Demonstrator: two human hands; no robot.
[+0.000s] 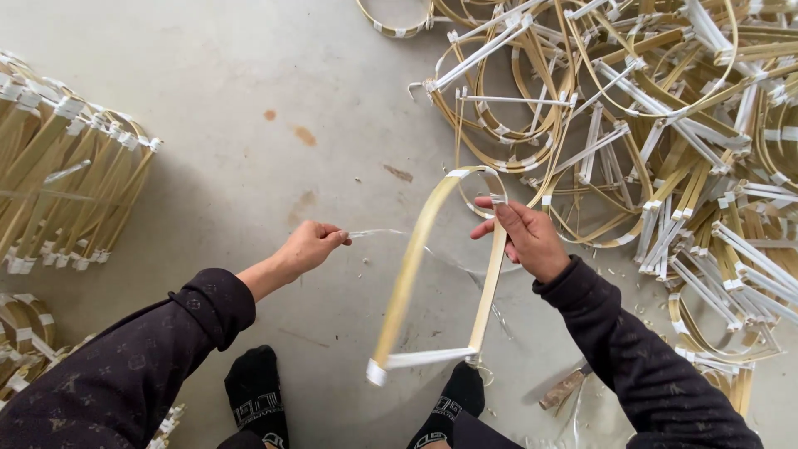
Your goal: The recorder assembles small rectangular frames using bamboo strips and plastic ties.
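My right hand (525,236) grips the right side of a bent bamboo strip frame (411,266), an arch with white tape at its joints and a white crossbar at the bottom. My left hand (310,246) is pinched shut on the end of a clear tape strip (378,234) that stretches across to the frame. Both arms wear dark patterned sleeves. The frame hangs above the grey concrete floor (249,108), between my two hands.
A large tangled pile of similar bamboo frames (657,125) fills the upper right. A neat stack of frames (66,183) lies at the left edge, with more below it. My feet in black socks (258,391) are at the bottom. A wooden-handled tool (565,387) lies by my right leg.
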